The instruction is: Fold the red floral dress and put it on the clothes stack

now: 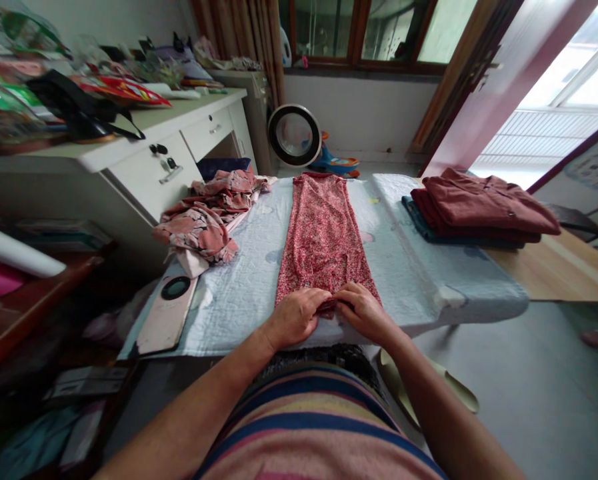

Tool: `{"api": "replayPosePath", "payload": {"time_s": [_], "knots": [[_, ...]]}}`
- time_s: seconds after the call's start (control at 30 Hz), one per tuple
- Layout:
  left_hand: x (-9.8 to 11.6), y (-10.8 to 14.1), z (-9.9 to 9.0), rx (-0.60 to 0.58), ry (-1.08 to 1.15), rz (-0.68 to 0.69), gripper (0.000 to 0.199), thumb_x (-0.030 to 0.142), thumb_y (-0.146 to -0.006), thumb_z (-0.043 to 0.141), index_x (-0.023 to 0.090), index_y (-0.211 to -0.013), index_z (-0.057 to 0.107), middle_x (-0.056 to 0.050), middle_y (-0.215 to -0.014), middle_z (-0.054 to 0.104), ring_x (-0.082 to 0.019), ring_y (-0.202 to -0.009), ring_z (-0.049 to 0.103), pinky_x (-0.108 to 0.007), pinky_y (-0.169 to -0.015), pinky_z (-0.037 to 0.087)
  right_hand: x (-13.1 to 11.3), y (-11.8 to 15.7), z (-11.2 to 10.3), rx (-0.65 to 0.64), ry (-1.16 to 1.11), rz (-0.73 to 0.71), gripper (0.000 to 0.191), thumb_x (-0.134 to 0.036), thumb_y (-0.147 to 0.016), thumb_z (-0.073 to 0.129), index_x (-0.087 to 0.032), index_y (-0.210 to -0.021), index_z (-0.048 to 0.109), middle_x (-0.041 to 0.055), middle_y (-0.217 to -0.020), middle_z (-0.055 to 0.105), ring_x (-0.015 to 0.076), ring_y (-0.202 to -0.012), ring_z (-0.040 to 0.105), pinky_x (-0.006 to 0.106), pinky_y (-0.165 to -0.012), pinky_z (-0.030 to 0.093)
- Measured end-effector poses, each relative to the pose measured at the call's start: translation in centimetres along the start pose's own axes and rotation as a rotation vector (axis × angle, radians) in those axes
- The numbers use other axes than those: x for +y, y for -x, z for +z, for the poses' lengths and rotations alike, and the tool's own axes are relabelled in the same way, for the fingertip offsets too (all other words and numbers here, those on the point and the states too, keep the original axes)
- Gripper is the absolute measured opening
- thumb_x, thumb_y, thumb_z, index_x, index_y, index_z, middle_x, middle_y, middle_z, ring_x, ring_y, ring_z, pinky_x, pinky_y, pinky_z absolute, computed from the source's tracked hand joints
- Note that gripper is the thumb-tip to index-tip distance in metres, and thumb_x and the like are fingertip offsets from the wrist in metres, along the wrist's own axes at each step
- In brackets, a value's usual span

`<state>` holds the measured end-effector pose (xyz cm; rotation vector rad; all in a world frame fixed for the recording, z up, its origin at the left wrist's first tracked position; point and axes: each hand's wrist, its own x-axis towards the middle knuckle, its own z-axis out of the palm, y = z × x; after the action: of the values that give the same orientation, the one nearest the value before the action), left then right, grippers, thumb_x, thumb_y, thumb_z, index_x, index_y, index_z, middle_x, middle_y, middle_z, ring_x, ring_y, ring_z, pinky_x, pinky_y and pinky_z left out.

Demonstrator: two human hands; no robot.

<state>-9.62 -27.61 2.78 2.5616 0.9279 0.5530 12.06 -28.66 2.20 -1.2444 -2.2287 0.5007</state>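
Observation:
A red patterned garment [323, 233] lies lengthwise in a long narrow strip on the pale blue quilted cloth [249, 287]. Its near edge is pinched by my left hand [299, 313] and my right hand [361, 308], which sit close together with the fingers curled in on the fabric. The fingertips are partly hidden by the hands and the gathered cloth. Left of the garment is a crumpled heap of pink patterned clothing [203, 220]. A phone [167, 317] with a round dark camera ring lies near the front left corner.
A stack of folded dark red clothes [483, 203] stands at the right, by a wooden board [543, 263]. A white desk [163, 143] crowded with objects borders the left side. Green slippers [449, 383] lie on the floor below. A round-framed object [295, 135] stands beyond the table.

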Motion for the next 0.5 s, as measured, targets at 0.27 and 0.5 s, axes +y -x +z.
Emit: {"api": "replayPosePath", "payload": {"time_s": [0.27,0.5], "knots": [[0.8,0.2,0.7,0.081,-0.18,-0.084,0.024,0.018,-0.087,0.057,0.02,-0.111,0.057,-0.007,-0.109,0.064,-0.024,-0.101,0.057,-0.04,-0.092,0.049,-0.3,0.1,0.6,0.032,-0.033,0.037,0.018,-0.014,-0.089,0.056,-0.021,-0.097,0.071,0.0044,-0.09,0.062,0.0182,-0.088,0.058,0.032,-0.082,0.046],[1.1,0.2,1.0,0.107,-0.324,-0.05,0.013,0.024,-0.094,0.051,0.021,-0.096,0.063,-0.009,-0.107,0.063,-0.026,-0.101,0.055,-0.044,-0.09,0.048,-0.8,0.7,0.5,0.075,0.025,0.029,0.032,-0.022,-0.08,0.069,-0.024,-0.111,0.065,0.006,-0.101,0.06,0.0228,-0.096,0.054,0.039,-0.088,0.046]]}}
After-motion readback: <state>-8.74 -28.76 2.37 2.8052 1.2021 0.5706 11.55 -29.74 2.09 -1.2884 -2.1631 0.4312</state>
